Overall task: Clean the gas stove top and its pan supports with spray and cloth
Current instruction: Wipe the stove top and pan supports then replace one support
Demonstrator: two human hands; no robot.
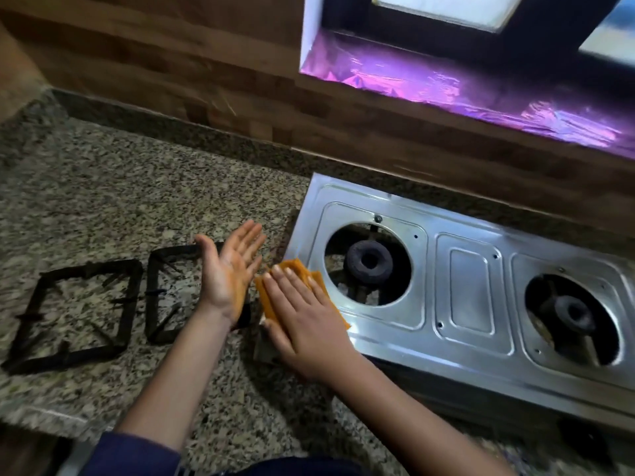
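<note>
My right hand [302, 324], fingers flat together, presses cloth [264, 302] on stove top [470, 293] corner; left hand [230, 269] open, idle. Risk: unbraced stove top slides.

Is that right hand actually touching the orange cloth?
Touching. The head view shows the right hand lying flat on the cloth, fingers straight, at the stove top's left edge.

The right hand [302, 321] presses an orange cloth [295, 269] flat on the stove top [470, 290]'s left corner, while the left hand [228, 269] is raised with fingers straight over two pan supports [82, 314] on the table [137, 187].
</note>
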